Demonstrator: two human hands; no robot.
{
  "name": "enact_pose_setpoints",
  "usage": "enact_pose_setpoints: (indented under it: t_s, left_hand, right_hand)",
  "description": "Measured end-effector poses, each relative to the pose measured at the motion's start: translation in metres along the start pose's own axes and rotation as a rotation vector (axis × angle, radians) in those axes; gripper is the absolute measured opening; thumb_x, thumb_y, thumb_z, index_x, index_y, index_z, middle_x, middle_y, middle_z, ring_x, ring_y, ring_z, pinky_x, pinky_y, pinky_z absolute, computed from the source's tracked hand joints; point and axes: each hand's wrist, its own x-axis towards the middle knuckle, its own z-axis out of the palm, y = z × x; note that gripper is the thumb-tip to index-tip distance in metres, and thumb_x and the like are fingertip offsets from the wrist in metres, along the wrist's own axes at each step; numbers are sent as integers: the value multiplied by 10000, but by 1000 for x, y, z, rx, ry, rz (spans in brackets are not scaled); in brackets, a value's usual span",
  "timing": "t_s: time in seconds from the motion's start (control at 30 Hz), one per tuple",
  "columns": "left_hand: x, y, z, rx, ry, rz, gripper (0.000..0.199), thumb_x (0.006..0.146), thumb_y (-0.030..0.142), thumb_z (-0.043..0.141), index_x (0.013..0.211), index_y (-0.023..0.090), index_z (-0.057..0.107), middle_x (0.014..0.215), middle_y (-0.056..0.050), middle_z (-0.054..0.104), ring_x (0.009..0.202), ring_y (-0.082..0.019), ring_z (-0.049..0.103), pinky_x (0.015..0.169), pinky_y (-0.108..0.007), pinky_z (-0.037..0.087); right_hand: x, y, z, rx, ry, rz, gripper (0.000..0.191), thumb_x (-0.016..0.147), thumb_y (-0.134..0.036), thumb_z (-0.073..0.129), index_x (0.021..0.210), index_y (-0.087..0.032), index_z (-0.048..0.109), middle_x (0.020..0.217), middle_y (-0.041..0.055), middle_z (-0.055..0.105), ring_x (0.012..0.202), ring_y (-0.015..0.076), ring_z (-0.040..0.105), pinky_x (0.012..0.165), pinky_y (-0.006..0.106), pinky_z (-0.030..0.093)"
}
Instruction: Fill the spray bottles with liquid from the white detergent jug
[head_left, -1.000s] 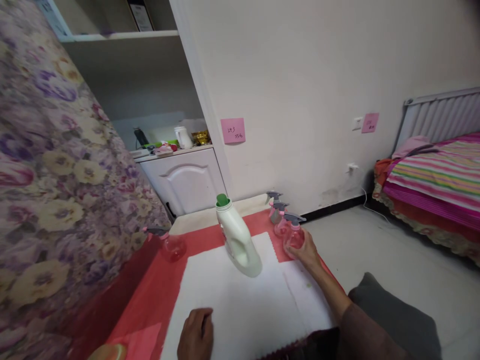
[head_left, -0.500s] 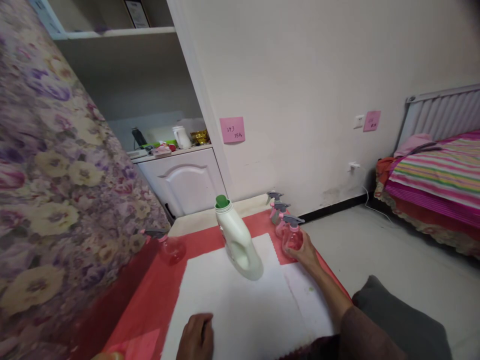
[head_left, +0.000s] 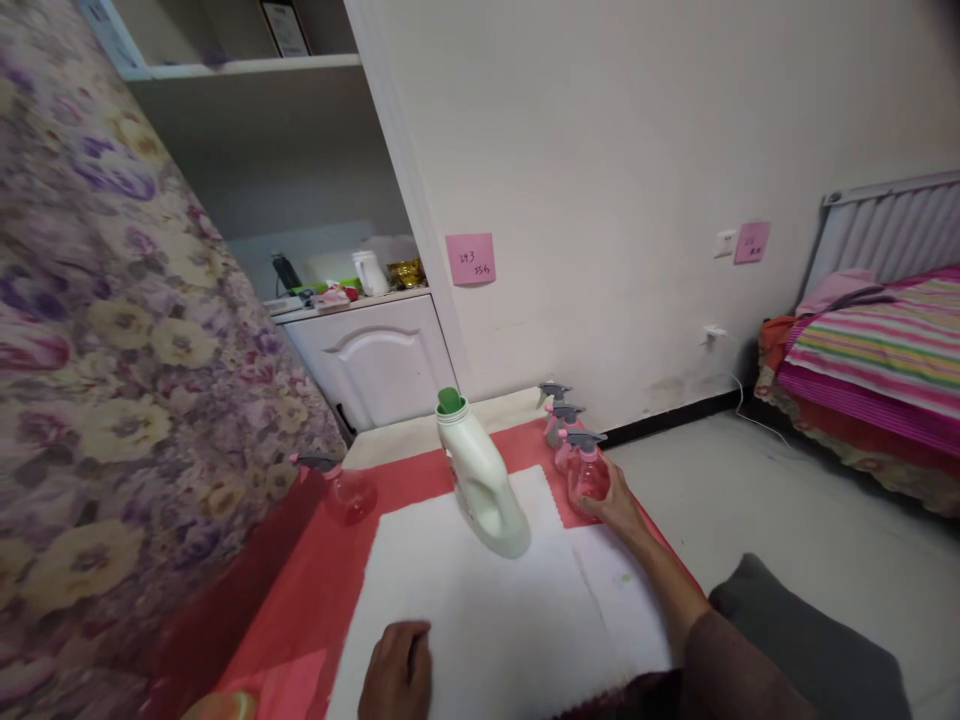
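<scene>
My right hand (head_left: pixel 613 497) is wrapped round the clear body of a spray bottle (head_left: pixel 586 478) with a pink collar and grey trigger head, upright at the table's right side. Just behind it, more spray bottles (head_left: pixel 564 428) stand in a row. My left hand (head_left: pixel 397 668) rests loosely fisted on the white sheet (head_left: pixel 480 620), with nothing visible in it. Between the hands and farther back stands a pale green detergent jug (head_left: pixel 484 485) with a green piece in its neck. Another clear spray bottle (head_left: pixel 349 493) stands at the left.
A red cloth (head_left: pixel 300 600) covers the table. Floral curtain (head_left: pixel 112 400) hangs along the left side. Behind are a white cabinet (head_left: pixel 382 365) and the wall. A dark grey cushion (head_left: pixel 806 640) is at lower right, and a bed (head_left: pixel 885 360) stands farther right.
The view has shifted slightly, moving everything a little to the right in the picture. Both hands keep their places, the right one still round the spray bottle.
</scene>
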Motion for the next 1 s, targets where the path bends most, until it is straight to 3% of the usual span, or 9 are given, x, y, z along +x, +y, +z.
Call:
enact_pose_setpoints:
  t_s: [0.27, 0.47, 0.57, 0.73, 0.83, 1.0]
  left_hand:
    - [-2, 1, 2, -19, -16, 15, 185, 870, 308, 466, 900, 249, 639, 919, -34, 667, 913, -235, 634, 850, -385, 514]
    - [-7, 6, 0, -26, -3, 27, 173, 885, 258, 460, 894, 235, 631, 904, -34, 652, 902, -223, 620, 836, -368, 501]
    - [-9, 7, 0, -25, 7, 30, 177, 886, 231, 452, 889, 230, 629, 895, -35, 649, 888, -222, 617, 825, -370, 495]
    - [-12, 8, 1, -37, 14, 52, 181, 887, 199, 443, 886, 224, 622, 875, -39, 635, 866, -218, 611, 805, -362, 482]
    - [-13, 9, 1, -54, 15, 36, 175, 879, 187, 450, 869, 225, 621, 860, -38, 628, 850, -219, 601, 789, -358, 470]
    - [-13, 12, 0, -111, 10, -2, 167, 855, 175, 462, 844, 226, 621, 855, -41, 620, 847, -226, 581, 792, -361, 445]
  right_hand:
    - [-4, 10, -5, -10, -12, 3, 875, 576, -362, 760, 1371, -237, 417, 1414, 120, 482, 1321, 362, 440, 1081, 544, 360]
    - [-16, 12, -13, -71, 96, 39, 916, 526, -426, 779, 1343, -179, 447, 1338, 159, 487, 1247, 395, 470, 1045, 555, 384]
    - [-27, 10, -23, -93, 176, 56, 829, 623, -518, 711, 1320, -151, 452, 1307, 172, 464, 1135, 348, 539, 1002, 543, 425]
    - [-43, -2, -33, -88, 254, 13, 576, 746, -526, 631, 1179, -160, 529, 1112, 117, 566, 921, 243, 605, 818, 400, 528]
    - [-60, -19, -23, -102, 108, -24, 436, 783, -511, 609, 1069, -184, 583, 964, 73, 630, 809, 220, 610, 754, 364, 520]
    - [-109, -58, 15, -84, -355, -76, 266, 863, -455, 548, 940, -206, 601, 722, -2, 604, 655, 181, 582, 632, 290, 463]
